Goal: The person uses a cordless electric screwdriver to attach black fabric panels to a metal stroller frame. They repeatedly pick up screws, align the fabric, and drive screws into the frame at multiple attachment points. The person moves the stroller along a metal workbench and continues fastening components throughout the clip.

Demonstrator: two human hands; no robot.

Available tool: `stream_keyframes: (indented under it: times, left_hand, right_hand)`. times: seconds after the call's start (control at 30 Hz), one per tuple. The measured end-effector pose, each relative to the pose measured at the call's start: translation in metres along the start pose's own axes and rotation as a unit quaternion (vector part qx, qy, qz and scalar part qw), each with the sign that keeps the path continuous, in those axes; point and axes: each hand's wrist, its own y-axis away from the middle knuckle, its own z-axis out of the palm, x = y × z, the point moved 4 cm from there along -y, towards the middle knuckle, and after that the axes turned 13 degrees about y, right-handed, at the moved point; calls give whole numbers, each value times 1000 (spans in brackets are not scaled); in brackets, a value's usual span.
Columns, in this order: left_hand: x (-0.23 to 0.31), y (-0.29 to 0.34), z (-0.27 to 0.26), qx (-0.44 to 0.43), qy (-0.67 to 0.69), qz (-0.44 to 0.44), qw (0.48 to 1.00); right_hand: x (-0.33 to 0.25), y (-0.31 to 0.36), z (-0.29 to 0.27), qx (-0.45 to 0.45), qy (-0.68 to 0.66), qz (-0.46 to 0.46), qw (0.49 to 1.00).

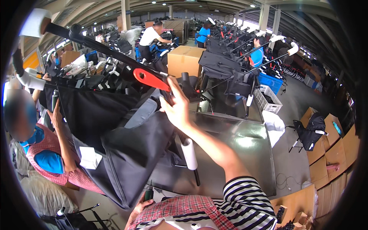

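My right hand (176,105) is closed at the right end of a flat red lever (149,79), which lies along a black tube (103,50) with a white foam end. My fingers partly hide the joint there. Below hangs the black fabric (130,145) of a folding frame, perhaps a stroller, with a grey panel (142,113) and a white paper tag (90,158). Low in the view, my left hand (143,205) is wrapped round a dark green screwdriver-like tool (148,193), its tip pointing up beside the fabric's lower edge.
A co-worker (57,153) stands close at left, holding a similar driver (55,100) near the frame. The frame rests over a shiny metal table (237,153). Beyond are a cardboard box (184,61), more black frames (224,69), a white crate (267,99) and several people.
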Motion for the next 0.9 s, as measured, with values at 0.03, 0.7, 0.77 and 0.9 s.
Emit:
stream_keyframes:
  times: [0.03, 0.7, 0.77, 0.9]
  left_hand:
    - [-1, -2, 6, 2, -9, -16, 1000]
    - [6, -46, 125, -2, -104, -102, 989]
    - [-1, -53, 128, 9, -98, -107, 989]
    - [-13, -82, 141, -3, -108, -139, 984]
  right_hand:
    - [-2, 9, -13, 0, -3, 17, 1000]
    - [129, 32, 94, -28, 96, 18, 995]
    - [138, 21, 98, -174, 104, 40, 978]
    - [193, 70, 21, -294, 185, -53, 936]
